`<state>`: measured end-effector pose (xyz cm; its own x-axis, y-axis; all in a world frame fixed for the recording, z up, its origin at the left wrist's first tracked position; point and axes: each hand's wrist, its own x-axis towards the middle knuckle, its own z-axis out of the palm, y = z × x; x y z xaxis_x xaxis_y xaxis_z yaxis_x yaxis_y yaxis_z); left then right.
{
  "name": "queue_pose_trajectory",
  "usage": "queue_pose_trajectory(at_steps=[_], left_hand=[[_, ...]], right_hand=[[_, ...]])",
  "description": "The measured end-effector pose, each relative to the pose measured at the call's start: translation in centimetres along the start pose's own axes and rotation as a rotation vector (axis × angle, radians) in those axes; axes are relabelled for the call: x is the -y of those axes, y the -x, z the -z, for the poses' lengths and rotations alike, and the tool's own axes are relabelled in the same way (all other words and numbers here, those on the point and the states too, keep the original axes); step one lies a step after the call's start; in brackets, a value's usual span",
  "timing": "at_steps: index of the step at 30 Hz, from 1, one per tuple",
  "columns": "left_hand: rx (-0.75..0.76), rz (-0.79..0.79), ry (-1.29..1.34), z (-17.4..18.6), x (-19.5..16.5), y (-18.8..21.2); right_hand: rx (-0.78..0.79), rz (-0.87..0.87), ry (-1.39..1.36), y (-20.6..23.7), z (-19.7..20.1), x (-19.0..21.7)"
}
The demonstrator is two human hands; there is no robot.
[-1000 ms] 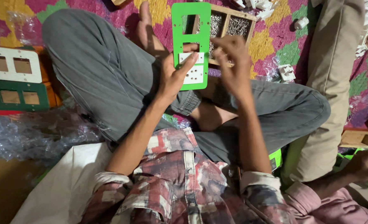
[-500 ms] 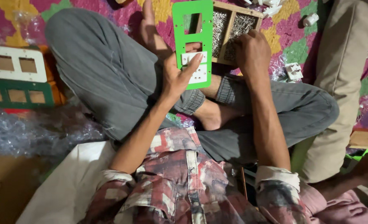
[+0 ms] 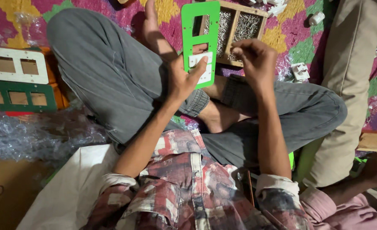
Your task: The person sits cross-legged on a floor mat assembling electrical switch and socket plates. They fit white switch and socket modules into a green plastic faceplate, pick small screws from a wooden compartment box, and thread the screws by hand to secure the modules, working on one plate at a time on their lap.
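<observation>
Patterned pink, yellow and green floor mat (image 3: pixel 282 36) carries a compartmented wooden screw tray (image 3: pixel 239 30) top centre, stacked white and green cut-out plates (image 3: pixel 16 81) upper left, crinkled clear plastic wrap (image 3: pixel 35 136) at left.

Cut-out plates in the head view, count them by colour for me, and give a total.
Bright green plastic plate with rectangular cut-outs, held upright in the left hand: 1
White plate with square cut-outs, lying at the left: 1
Dark green plate with square cut-outs, lying just below the white one: 1
Total: 3
</observation>
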<state>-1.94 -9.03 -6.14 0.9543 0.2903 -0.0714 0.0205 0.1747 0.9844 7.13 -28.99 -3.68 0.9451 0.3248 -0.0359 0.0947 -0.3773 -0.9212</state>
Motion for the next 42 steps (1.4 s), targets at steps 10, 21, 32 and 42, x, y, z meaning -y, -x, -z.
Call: queue_pose_trajectory(at_steps=[10, 21, 32, 42], left_hand=[[-0.017, -0.248, -0.408, -1.0, -2.3, 0.5], [-0.053, -0.339, -0.470, -1.4, -1.8, 0.6], [0.042, -0.431, -0.433, -0.8, -1.6, 0.6], [0.008, -0.053, 0.011, -0.6, 0.6, 0.4]], right_hand=[[0.100, 0.056, -0.085, 2.1, -1.6, 2.0], [0.108, 0.077, -0.026, 2.4, -1.5, 3.4], [0.125, -0.049, -0.552, 1.9, -2.5, 0.3], [0.209, -0.171, -0.484, 2.4, -3.2, 1.2]])
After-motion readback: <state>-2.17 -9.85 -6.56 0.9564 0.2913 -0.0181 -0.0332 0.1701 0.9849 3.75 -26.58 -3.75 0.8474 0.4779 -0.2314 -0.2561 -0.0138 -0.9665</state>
